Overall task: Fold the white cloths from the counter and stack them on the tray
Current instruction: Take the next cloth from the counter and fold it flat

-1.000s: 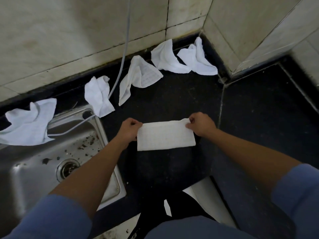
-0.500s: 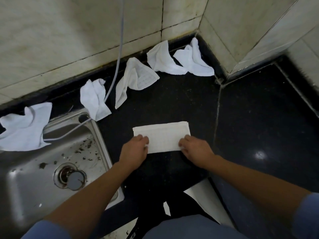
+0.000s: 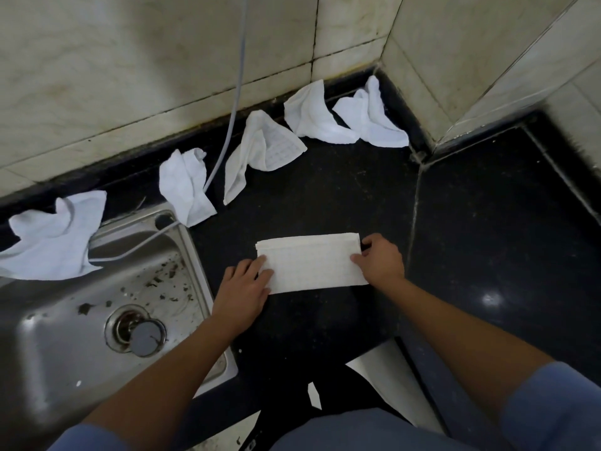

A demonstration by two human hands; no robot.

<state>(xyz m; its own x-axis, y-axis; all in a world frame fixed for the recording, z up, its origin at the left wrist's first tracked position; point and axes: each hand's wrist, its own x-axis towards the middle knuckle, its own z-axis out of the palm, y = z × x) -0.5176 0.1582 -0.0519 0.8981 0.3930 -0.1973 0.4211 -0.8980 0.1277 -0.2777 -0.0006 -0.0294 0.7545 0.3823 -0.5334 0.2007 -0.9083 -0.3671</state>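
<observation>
Black counter (image 3: 325, 196) — folded cloth (image 3: 312, 263) between left hand (image 3: 242, 292) and right hand (image 3: 380, 263)

Folded cloth (image 3: 312, 263) on counter (image 3: 341, 196) right of sink (image 3: 97, 320); crumpled cloths (image 3: 263, 148) behind, along wall (image 3: 130, 60)

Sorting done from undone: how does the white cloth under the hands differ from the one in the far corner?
The folded rectangular white cloth lies flat with straight edges; the crumpled white corner cloth is bunched. Both hands touch the folded one; the corner one leans against the wall, untouched. Both are white cloths on the black counter.
</observation>
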